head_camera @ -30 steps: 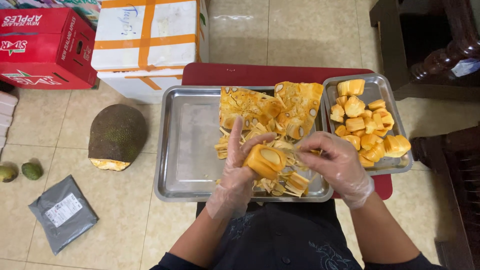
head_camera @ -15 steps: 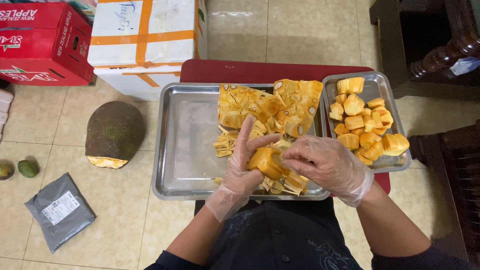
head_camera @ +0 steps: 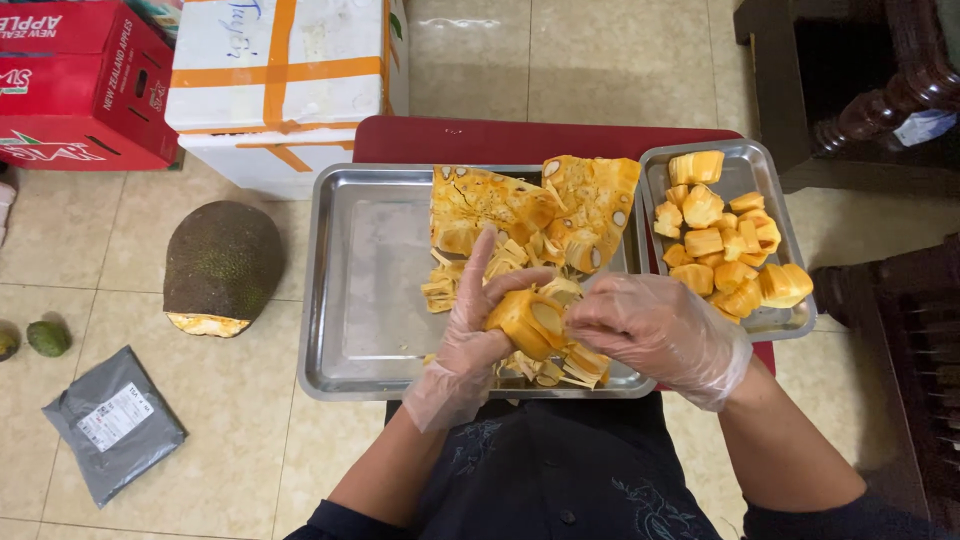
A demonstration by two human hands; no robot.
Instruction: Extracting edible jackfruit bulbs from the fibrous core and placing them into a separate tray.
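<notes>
The red cardboard box [head_camera: 75, 85] and the white foam box with orange tape [head_camera: 285, 85] are cut off by the top edge. A small green fruit [head_camera: 8, 343] is clipped at the left edge. The right hand's fingers [head_camera: 590, 318] hide part of the orange jackfruit pod [head_camera: 525, 322]. The large steel tray [head_camera: 360, 290] covers most of the red table [head_camera: 480, 140].

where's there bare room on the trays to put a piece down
The left half of the large steel tray is bare, bordered by its left rim and the yellow fibre scraps. Its right half is crowded with jackfruit rind pieces and both gloved hands. The small steel tray is mostly filled with orange jackfruit pods.
</notes>
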